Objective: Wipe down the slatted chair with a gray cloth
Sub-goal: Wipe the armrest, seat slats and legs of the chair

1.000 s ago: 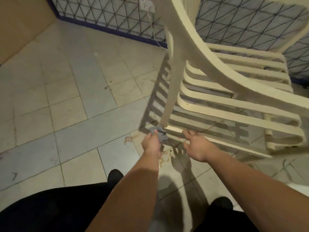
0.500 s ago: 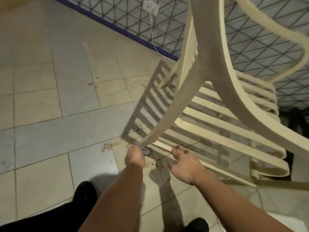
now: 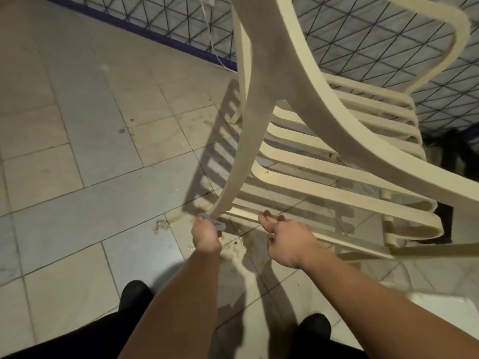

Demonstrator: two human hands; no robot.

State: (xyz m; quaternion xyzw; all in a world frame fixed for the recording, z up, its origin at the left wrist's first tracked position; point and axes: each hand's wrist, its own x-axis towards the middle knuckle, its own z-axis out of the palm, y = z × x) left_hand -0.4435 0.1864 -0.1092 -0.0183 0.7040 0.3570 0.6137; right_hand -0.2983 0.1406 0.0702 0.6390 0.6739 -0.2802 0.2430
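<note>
Nearest, the left hand (image 3: 206,235) has its fingers curled tight round the gray cloth (image 3: 213,221), pressing it against the foot of the slatted chair (image 3: 324,177), where the leg meets the floor (image 3: 77,151). Just right of that foot, the right hand (image 3: 286,240) has its fingers curled on the lowest slat, seemingly steadying the tilted chair. The leg's bottom looks like the part being wiped; next the cloth should probably travel up the leg. Brown stains (image 3: 160,225) lie on the floor beside the foot. Beyond the chair stands a patterned wall (image 3: 363,42) with a hanging cable (image 3: 215,47).
</note>
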